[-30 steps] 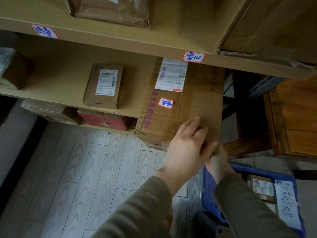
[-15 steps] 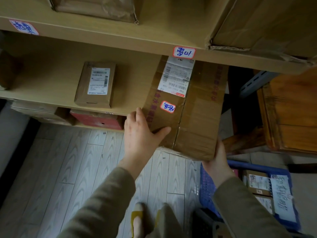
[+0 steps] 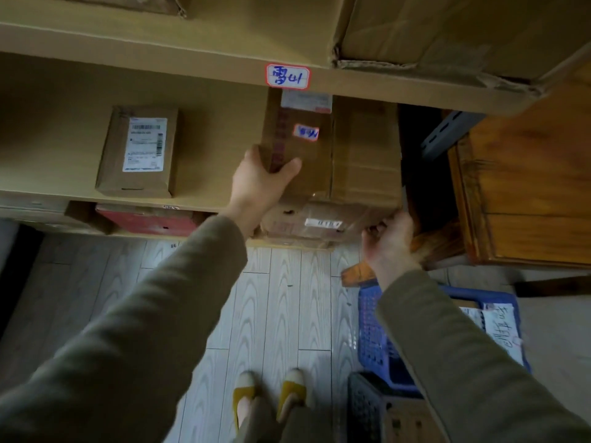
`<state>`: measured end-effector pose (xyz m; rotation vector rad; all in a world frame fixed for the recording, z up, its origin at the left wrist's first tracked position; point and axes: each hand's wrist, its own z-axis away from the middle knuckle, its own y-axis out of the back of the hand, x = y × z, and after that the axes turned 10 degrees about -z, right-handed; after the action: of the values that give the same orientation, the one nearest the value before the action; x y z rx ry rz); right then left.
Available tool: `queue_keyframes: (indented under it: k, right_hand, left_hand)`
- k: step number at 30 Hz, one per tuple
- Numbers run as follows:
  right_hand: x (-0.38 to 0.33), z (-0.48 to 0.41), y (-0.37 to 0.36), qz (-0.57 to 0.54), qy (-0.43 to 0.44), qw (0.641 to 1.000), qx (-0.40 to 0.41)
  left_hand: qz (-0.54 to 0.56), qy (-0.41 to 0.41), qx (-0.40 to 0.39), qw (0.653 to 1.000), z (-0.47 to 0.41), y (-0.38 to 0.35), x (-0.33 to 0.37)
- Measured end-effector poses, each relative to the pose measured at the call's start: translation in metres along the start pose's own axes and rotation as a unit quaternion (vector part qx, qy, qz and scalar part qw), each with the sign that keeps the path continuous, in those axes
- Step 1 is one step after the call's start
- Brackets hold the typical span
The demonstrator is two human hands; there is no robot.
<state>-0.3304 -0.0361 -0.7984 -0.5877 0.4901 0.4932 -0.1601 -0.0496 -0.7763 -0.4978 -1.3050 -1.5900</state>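
Shelving — cardboard box [image 3: 361, 155] pushed deeper onto the middle shelf [image 3: 217, 148]
Since a moment ago it has slid farther in, its shipping label [image 3: 305, 100] now half hidden under the upper board. Left hand [image 3: 259, 183] clasps the near left corner, thumb on top; right hand [image 3: 390, 241] curls round the near right lower corner — nearly stowed, I judge.

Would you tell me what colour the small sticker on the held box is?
The sticker on the box is white, red-bordered, with blue writing; head view.
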Motion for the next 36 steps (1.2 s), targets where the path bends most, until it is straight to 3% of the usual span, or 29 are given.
queue_keyframes:
  k: [22,29,36]
  right_hand:
    - [-0.037,-0.064,-0.022,0.020,0.026,0.999,-0.021]
    - [-0.015,-0.027,-0.028,0.050,0.021,0.997,0.047]
    - [0.078,0.008,-0.030,0.116,-0.030,0.991,0.064]
  left_hand:
    - [0.037,-0.028,0.003,0.999,-0.056,-0.039,0.045]
    - [0.034,0.021,0.045,0.998,-0.021,-0.021,-0.004]
    - [-0.038,0.084,-0.028,0.995,0.004,0.022,-0.079]
